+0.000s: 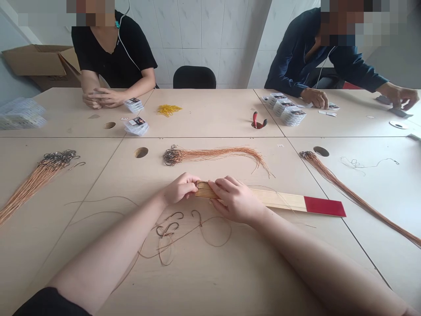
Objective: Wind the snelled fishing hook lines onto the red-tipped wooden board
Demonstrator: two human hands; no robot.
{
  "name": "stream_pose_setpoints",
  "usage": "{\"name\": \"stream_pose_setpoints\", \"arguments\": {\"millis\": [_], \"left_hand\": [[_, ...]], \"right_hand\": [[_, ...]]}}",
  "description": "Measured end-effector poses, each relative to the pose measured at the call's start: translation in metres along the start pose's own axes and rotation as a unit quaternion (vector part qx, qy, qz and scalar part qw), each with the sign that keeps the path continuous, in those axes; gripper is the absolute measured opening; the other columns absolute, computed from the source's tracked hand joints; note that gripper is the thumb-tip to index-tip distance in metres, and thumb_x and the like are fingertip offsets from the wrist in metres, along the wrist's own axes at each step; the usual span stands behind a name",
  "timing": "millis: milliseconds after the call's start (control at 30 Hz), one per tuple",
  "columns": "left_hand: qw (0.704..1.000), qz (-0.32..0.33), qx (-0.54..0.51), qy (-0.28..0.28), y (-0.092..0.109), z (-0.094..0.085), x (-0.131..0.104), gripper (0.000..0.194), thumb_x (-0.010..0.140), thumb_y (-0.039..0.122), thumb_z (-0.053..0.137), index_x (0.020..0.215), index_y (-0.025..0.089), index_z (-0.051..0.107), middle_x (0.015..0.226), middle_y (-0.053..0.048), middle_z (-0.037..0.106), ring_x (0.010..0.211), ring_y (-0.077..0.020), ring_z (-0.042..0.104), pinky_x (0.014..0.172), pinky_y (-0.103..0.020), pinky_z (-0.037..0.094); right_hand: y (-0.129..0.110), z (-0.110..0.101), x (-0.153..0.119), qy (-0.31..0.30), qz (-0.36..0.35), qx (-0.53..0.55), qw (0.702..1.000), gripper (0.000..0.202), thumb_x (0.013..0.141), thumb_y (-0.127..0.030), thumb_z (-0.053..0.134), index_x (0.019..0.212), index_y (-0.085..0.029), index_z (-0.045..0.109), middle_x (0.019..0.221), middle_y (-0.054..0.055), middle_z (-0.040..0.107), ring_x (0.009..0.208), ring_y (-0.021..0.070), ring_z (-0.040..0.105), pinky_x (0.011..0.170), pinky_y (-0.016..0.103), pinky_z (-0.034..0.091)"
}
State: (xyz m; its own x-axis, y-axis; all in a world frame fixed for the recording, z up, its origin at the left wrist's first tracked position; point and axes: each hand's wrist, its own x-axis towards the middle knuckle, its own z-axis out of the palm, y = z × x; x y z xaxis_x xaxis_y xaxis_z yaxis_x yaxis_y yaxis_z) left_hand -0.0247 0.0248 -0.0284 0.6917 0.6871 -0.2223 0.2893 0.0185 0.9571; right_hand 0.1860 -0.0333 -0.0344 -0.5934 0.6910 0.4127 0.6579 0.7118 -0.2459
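Several dark, curved metal hooks [200, 217] on thin copper-coloured lines [179, 237] lie loose on the pale laminate tabletop [210, 281], nearest the head camera I work from. Just beyond them I find the long, flat, pale wooden strip with a red end [286, 199], laid crosswise under both hands. The left hand [180, 189] is closed, thumb to fingertips, on the strip's left end; whether it also pinches the small dark hook [202, 182] there, I cannot tell. The right hand [234, 201] is clasped over the strip, fingertips beside that hook.

Handling assessment: I judge the strip light, stiff and smooth, best held by its long edges. The hook looks hard and probably sharp; I would grip the shank, clear of the point. The lines appear limp and liable to snag, so I would take them near the hook.

Beyond the strip lies a copper-coloured bundle of hooked lines [213, 152]. Farther off, I note red-handled pliers [255, 120] at a table hole and a heap of small yellow pieces [169, 109].
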Motion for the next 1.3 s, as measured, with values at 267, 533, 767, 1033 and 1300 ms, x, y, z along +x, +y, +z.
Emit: {"name": "stream_pose_setpoints", "arguments": {"millis": [267, 533, 767, 1033, 1300], "left_hand": [[1.000, 0.004, 0.026, 0.004, -0.0044, -0.0018, -0.0005, 0.012, 0.066, 0.023, 0.045, 0.065, 0.012, 0.051, 0.054, 0.003, 0.040, 0.047, -0.0069, 0.034, 0.042, -0.020, 0.025], [0.998, 0.010, 0.054, -0.004, -0.0022, -0.0012, -0.0017, 0.010, 0.069, 0.021, 0.044, 0.063, 0.014, 0.046, 0.053, 0.004, 0.035, 0.046, -0.0065, 0.032, 0.043, -0.020, 0.023], [0.999, 0.011, 0.040, -0.005, -0.0018, -0.0012, -0.0032, 0.008, 0.068, 0.020, 0.046, 0.064, 0.013, 0.047, 0.053, 0.004, 0.034, 0.049, -0.0067, 0.029, 0.046, -0.021, 0.022], [0.999, 0.024, 0.026, -0.014, -0.0010, -0.0005, -0.0032, 0.008, 0.069, 0.019, 0.047, 0.063, 0.013, 0.045, 0.056, 0.004, 0.032, 0.052, -0.0072, 0.027, 0.049, -0.022, 0.021], [1.000, 0.017, 0.012, -0.021, -0.0011, -0.0006, -0.0037, 0.010, 0.070, 0.022, 0.049, 0.068, 0.012, 0.049, 0.061, 0.003, 0.035, 0.057, -0.0085, 0.031, 0.052, -0.022, 0.025]], "right_hand": [[0.0026, 0.0038, -0.0010, 0.013, -0.009, -0.009, 1.000, 0.038, 0.088, -0.029, 0.042, 0.120, -0.010, 0.051, 0.098, 0.011, 0.057, 0.086, 0.0205, 0.048, 0.078, 0.035, 0.046], [0.0041, 0.0023, -0.0001, 0.009, -0.009, 0.009, 1.000, 0.036, 0.088, -0.028, 0.043, 0.119, -0.012, 0.051, 0.098, 0.011, 0.057, 0.085, 0.0198, 0.048, 0.079, 0.035, 0.046], [0.0041, 0.0022, -0.0004, 0.006, -0.003, 0.005, 1.000, 0.037, 0.087, -0.028, 0.045, 0.120, -0.014, 0.051, 0.096, 0.011, 0.057, 0.083, 0.0198, 0.048, 0.077, 0.035, 0.046], [0.0041, 0.0040, -0.0007, 0.011, -0.007, 0.000, 1.000, 0.037, 0.087, -0.028, 0.043, 0.120, -0.012, 0.051, 0.097, 0.011, 0.057, 0.084, 0.0201, 0.048, 0.077, 0.035, 0.046], [0.0034, 0.0037, -0.0005, 0.009, -0.004, 0.002, 1.000, 0.037, 0.086, -0.027, 0.043, 0.119, -0.013, 0.051, 0.095, 0.011, 0.056, 0.084, 0.0201, 0.048, 0.077, 0.036, 0.046]]}}
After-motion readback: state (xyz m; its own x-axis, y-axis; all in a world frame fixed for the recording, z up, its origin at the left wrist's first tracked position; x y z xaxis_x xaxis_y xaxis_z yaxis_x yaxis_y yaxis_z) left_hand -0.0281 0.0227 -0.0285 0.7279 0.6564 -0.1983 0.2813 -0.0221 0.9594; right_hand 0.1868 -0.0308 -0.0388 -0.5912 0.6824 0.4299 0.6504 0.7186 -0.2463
